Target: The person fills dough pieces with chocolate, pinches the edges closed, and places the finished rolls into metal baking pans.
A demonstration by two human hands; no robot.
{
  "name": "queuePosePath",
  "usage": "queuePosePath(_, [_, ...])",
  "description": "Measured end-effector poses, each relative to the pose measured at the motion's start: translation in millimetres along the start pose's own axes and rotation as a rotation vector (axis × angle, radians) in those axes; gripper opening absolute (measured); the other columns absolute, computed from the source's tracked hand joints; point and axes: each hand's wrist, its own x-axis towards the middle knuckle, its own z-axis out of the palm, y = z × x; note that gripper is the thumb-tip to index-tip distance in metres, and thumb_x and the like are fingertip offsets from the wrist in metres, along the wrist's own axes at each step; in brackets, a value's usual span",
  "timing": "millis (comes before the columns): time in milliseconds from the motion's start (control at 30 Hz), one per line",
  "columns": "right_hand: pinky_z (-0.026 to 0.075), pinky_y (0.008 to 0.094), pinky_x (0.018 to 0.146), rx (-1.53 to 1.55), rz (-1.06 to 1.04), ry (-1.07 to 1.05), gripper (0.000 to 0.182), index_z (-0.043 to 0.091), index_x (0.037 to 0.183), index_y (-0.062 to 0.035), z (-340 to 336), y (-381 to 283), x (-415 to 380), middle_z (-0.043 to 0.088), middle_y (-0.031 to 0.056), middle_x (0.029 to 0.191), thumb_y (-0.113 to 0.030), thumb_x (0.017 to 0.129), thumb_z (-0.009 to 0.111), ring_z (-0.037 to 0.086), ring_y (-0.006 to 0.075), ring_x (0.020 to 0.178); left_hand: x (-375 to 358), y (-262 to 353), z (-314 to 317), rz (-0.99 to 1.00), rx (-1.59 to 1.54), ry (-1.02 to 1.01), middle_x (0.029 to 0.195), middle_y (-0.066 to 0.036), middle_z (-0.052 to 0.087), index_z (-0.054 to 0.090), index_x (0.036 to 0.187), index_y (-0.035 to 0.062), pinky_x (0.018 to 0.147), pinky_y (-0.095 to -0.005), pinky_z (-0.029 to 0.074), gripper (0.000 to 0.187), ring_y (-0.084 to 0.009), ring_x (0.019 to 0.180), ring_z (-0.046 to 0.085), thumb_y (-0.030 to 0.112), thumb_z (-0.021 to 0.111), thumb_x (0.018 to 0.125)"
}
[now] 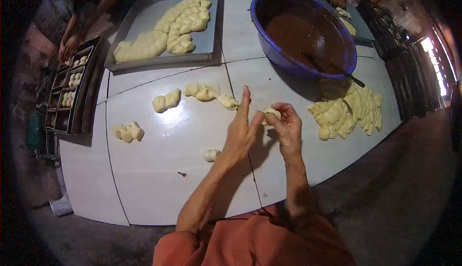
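My right hand (288, 133) pinches a small flattened piece of dough (272, 115) above the middle of the table. Close beside it, my left hand (239, 133) is held on edge with its fingers stretched out and its thumb pointing towards that dough. A long uneven strip of dough (210, 94) lies just beyond my left hand. Left of the strip are a short lump of dough (166, 101) and a cluster of small dough pieces (129, 132). One small dough ball (211, 155) rests by my left forearm.
A blue basin (269, 49) of brown filling (308, 37) holds a dark-handled spoon (353, 79). Loose dough (347, 112) spreads at the right. A metal tray (144, 20) carries shaped dough; a compartmented rack (72, 92) stands left. Other people's hands (70, 47) work at the far side.
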Motion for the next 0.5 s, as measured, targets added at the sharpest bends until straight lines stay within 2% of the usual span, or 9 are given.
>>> queuePosePath(33, [0.054, 0.0263, 0.084, 0.0, -0.005, 0.002, 0.034, 0.059, 0.115, -0.0022, 0, -2, -2, 0.066, 0.0045, 0.1, -0.014, 0.089, 0.077, 0.064, 0.0109, 0.093, 4, 10, 6, 0.005, -0.001, -0.001, 0.148, -0.03, 0.046, 0.021, 0.16, 0.0065, 0.109, -0.0396, 0.043, 0.072, -0.0374, 0.136, 0.05, 0.037, 0.054, 0.103])
queuePosePath(100, [0.053, 0.0241, 0.077, 0.496, 0.009, -0.161, 0.027, 0.059, 0.114, -0.0017, 6, -6, -6, 0.064, 0.0035, 0.097, -0.011, 0.092, 0.071, 0.062, 0.0102, 0.092, 9, 31, 20, 0.057, -0.181, -0.051, 0.146, -0.027, 0.05, 0.019, 0.159, 0.0029, 0.109, -0.0402, 0.042, 0.079, -0.0373, 0.133, 0.052, 0.04, 0.058, 0.101])
queuePosePath(133, [0.052, 0.0245, 0.08, 0.556, -0.073, -0.176, 0.022, 0.061, 0.111, -0.0033, 8, -7, -7, 0.064, 0.0021, 0.097, -0.011, 0.093, 0.07, 0.061, 0.0103, 0.09, 15, 19, 30, 0.276, -0.117, -0.008, 0.144, -0.028, 0.052, 0.019, 0.158, -0.0004, 0.109, -0.0393, 0.043, 0.087, -0.0337, 0.133, 0.053, 0.039, 0.066, 0.097])
queuePosePath(167, [0.052, 0.0245, 0.08, 0.552, -0.086, -0.172, 0.022, 0.061, 0.111, -0.0033, 7, -14, -4, 0.064, 0.0021, 0.097, -0.011, 0.093, 0.07, 0.061, 0.0103, 0.09, 11, 14, 43, 0.288, -0.125, -0.012, 0.144, -0.028, 0.052, 0.019, 0.158, -0.0004, 0.109, -0.0393, 0.043, 0.087, -0.0337, 0.133, 0.053, 0.039, 0.066, 0.097])
queuePosePath(233, [0.051, 0.0253, 0.083, 0.73, 0.11, -0.092, 0.02, 0.062, 0.11, -0.0048, 8, -43, -1, 0.063, 0.0019, 0.099, -0.014, 0.093, 0.07, 0.061, 0.0113, 0.092, 12, 30, 61, 0.055, -0.616, 0.048, 0.14, -0.027, 0.055, 0.021, 0.157, -0.0021, 0.107, -0.0382, 0.046, 0.09, -0.0284, 0.131, 0.054, 0.031, 0.074, 0.092])
queuePosePath(267, [0.052, 0.0281, 0.082, 0.679, 0.098, -0.062, 0.022, 0.062, 0.109, -0.0047, 0, -40, 8, 0.062, 0.0018, 0.099, -0.019, 0.094, 0.07, 0.062, 0.0128, 0.092, 16, 23, 72, 0.041, -0.712, 0.063, 0.142, -0.025, 0.055, 0.021, 0.159, 0.0025, 0.095, -0.0337, 0.053, 0.095, -0.0209, 0.118, 0.062, 0.02, 0.081, 0.087])
queuePosePath(300, [0.052, 0.0281, 0.082, 0.674, 0.086, -0.063, 0.022, 0.062, 0.109, -0.0047, -8, -49, 15, 0.062, 0.0018, 0.099, -0.019, 0.094, 0.07, 0.062, 0.0128, 0.092, 19, 26, 76, 0.051, -0.72, 0.06, 0.142, -0.025, 0.055, 0.021, 0.159, 0.0025, 0.095, -0.0337, 0.053, 0.095, -0.0209, 0.118, 0.062, 0.02, 0.081, 0.087])
queuePosePath(400, [0.052, 0.0304, 0.079, 0.312, -0.09, 0.012, 0.023, 0.063, 0.109, -0.0068, -27, -85, 59, 0.063, 0.0015, 0.1, -0.026, 0.097, 0.066, 0.061, 0.013, 0.093, 14, 21, 78, -0.233, -0.592, -0.126, 0.146, -0.03, 0.047, 0.005, 0.162, 0.0095, 0.093, -0.0333, 0.055, 0.104, -0.0239, 0.119, 0.062, 0.019, 0.078, 0.09])
queuePosePath(500, [0.053, 0.0339, 0.077, -0.161, -0.213, 0.022, 0.026, 0.065, 0.106, -0.0044, -67, -109, 138, 0.065, 0.0032, 0.097, -0.029, 0.1, 0.06, 0.063, 0.0148, 0.089, 7, 33, 50, -0.392, -0.582, -0.304, 0.141, -0.028, 0.053, 0.028, 0.157, 0.0061, 0.098, -0.0352, 0.053, 0.075, -0.0263, 0.12, 0.062, 0.013, 0.07, 0.095])
